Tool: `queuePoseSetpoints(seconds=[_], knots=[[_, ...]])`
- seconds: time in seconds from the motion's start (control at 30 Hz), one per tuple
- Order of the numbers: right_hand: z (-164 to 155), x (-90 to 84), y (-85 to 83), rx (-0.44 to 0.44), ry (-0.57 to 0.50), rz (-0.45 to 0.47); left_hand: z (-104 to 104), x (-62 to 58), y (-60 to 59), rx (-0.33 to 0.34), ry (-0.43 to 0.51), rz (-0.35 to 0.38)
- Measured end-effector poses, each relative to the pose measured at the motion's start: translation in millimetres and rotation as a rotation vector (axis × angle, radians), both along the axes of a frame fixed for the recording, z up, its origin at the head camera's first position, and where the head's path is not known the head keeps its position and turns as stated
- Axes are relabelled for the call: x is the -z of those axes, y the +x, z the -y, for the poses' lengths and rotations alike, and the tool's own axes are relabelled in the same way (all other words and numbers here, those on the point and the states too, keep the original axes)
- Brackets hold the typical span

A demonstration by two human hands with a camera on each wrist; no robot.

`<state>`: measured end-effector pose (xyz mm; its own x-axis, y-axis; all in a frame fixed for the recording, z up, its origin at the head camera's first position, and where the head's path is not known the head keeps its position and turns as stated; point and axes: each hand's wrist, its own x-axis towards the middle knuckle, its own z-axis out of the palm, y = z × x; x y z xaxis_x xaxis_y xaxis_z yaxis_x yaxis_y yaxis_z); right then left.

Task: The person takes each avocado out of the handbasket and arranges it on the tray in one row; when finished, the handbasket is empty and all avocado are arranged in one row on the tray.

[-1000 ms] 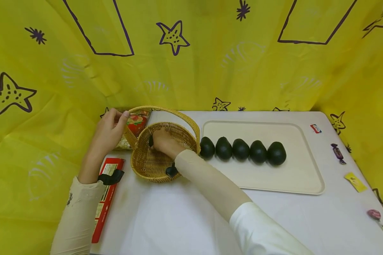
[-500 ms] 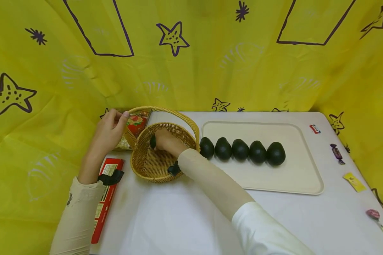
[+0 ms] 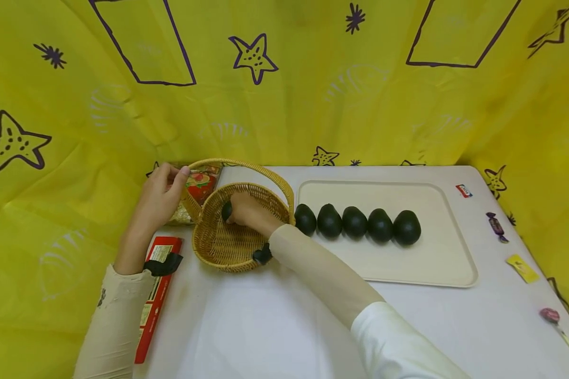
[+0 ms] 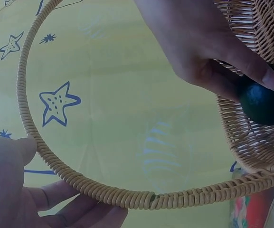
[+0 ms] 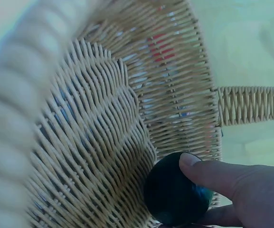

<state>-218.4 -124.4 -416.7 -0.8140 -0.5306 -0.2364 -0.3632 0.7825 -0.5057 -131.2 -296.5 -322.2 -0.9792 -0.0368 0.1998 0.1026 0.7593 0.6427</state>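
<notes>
Right hand [image 3: 246, 210] inside the basket [image 3: 232, 247], fingers curled around a dark avocado [image 3: 226, 211] near the wall at 10 o'clock. Left hand [image 3: 163, 197] pinches the basket handle [image 3: 265, 171] at 9 o'clock. Five avocados [image 3: 355, 222] lined on the tray [image 3: 431, 258], at 3 o'clock of the basket.

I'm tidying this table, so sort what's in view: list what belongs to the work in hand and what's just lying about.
In use: wicker basket, dark avocado gripped by right hand, left hand on the handle, five avocados, tray.
Lying about: red box, snack packet, sweets, lollipop.
</notes>
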Motion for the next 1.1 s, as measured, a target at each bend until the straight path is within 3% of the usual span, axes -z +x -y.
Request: queuePoseSetpoints(seconds=[0.67, 0.9, 1.1], knots=[[-51.2, -23.9, 29.4, -0.100, -0.236, -0.043, 1.2, 0.9, -2.5, 0.013, -0.018, -0.034], [-80.6, -36.9, 51.6, -0.156, -0.324, -0.128, 1.6, 1.7, -1.2, 0.009, -0.014, -0.010], [-108.6, -49.7, 78.1, -0.162, -0.348, -0.107, 1.7, 1.1, -0.2, 0.012, -0.006, -0.011]])
